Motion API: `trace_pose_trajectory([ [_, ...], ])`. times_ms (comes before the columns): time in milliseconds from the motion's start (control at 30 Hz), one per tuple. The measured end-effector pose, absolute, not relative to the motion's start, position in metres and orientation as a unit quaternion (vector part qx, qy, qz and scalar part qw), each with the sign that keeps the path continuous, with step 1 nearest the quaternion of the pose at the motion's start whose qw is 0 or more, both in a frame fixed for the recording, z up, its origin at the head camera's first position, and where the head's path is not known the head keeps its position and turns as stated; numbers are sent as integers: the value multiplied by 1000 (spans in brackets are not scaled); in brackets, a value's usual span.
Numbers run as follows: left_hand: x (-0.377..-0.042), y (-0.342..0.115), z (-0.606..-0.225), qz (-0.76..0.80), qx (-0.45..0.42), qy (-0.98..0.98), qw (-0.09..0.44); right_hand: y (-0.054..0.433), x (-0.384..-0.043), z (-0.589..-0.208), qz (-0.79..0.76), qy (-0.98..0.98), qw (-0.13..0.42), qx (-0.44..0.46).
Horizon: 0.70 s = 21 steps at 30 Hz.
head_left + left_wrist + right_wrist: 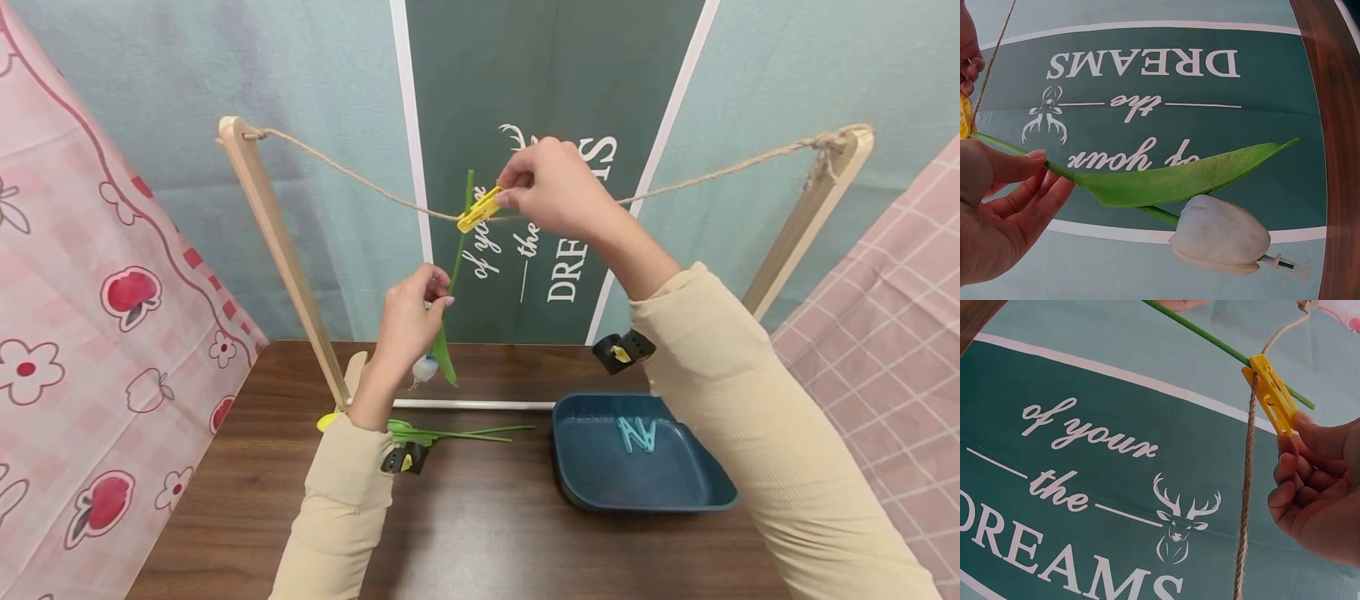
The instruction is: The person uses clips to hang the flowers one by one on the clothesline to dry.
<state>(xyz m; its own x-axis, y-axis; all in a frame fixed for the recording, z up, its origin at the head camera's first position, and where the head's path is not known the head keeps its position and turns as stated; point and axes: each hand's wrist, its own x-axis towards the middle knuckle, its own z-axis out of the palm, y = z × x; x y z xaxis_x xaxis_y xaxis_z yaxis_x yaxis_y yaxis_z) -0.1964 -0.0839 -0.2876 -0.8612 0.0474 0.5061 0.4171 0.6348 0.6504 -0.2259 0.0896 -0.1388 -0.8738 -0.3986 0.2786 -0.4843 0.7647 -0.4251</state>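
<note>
1. Two bare hands are on my feed, in two cream sleeves (337,508) with a black wrist strap (405,458) each.
2. The right hand (558,187) pinches one yellow plastic clothespin (1274,394) between thumb and forefinger; I see its other fingers curled inward.
3. The left hand (410,312), lower down, grasps the thin green stem of one white artificial tulip (1219,234) between thumb and fingers.
4. That tulip hangs bloom-down above the table, its one long green leaf beside the bloom. Its stem's cut end points up past the rope.
5. One twisted tan rope (360,179) sags between two pale wooden posts (277,258). The clothespin's nose meets rope and stem together; I cannot tell how firmly it bites.
6. Below, on one dark brown wooden table (465,533), I count two slender green stems (416,432) lying under the left forearm, and one yellow bloom (327,422) to its left.
7. One dark blue rectangular basin (622,483) stands at right, holding light-blue clothespins (637,433), apparently two. One white rod (480,405) runs along the table's back.
8. Behind hangs a green cloth backdrop (480,83) with white lettering and one deer head.
</note>
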Motion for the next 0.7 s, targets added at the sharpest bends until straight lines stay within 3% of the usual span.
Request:
trace_pose_trajectory([
  [333,-195,-84,-289,-408,-131,-877,218,97,-224,-138,257,-935,56,237],
  [700,-195,-87,-296,-410,-132,-879,206,111,-223,-145,269,-929,60,245],
])
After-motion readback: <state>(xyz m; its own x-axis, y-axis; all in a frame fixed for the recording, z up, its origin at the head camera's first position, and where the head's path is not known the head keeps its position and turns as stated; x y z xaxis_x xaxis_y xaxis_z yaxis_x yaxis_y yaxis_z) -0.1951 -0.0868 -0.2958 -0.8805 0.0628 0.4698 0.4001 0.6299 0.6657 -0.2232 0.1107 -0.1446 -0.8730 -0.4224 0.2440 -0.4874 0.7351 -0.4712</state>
